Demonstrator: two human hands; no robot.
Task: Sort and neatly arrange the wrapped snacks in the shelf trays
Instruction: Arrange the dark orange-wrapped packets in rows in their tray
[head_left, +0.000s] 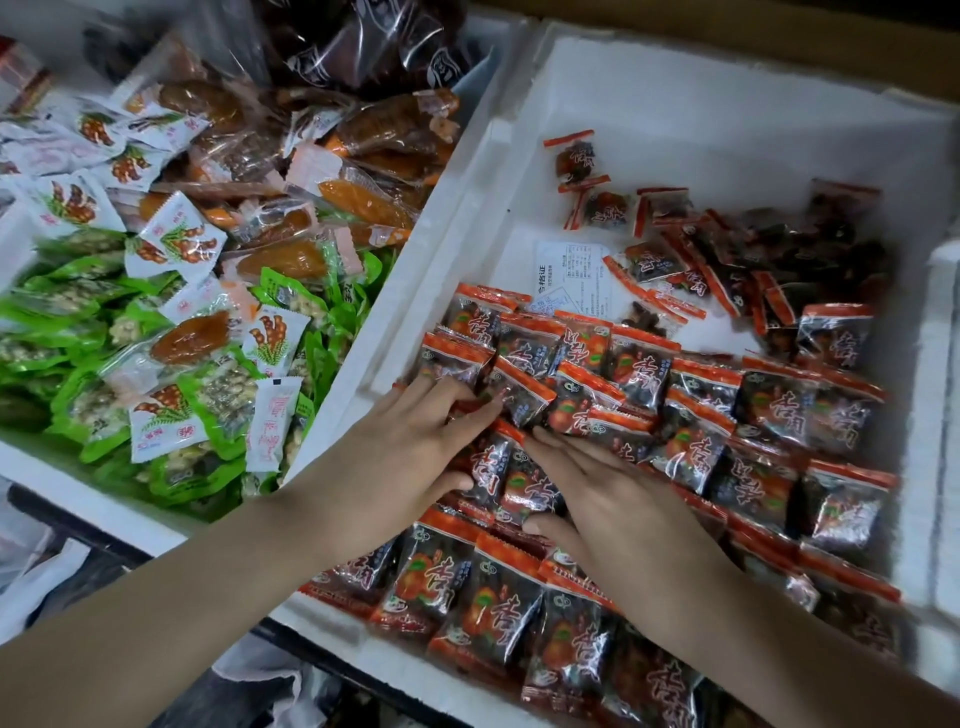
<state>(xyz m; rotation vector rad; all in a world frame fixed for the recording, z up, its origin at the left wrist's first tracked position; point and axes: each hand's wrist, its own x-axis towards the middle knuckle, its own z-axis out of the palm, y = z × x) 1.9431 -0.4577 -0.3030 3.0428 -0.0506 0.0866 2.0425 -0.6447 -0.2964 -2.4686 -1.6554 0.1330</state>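
Observation:
A white foam tray (675, 130) on the right holds several red-edged dark snack packets (685, 415) laid in overlapping rows across its front half. My left hand (410, 447) lies flat on packets near the tray's left wall, fingers straight and pointing right. My right hand (618, 499) presses flat on packets beside it, fingers straight and pointing up-left, fingertips close to the left hand's. Between the two hands lies a packet (519, 483). Smaller loose red-striped packets (675, 260) lie scattered at the tray's back right.
A second white tray (130, 499) on the left is heaped with green packets (62, 322), white packets (171, 244) and orange-brown ones (363, 197). A white paper slip (571, 280) lies in the right tray's middle. Dark bags (374, 47) sit at the back.

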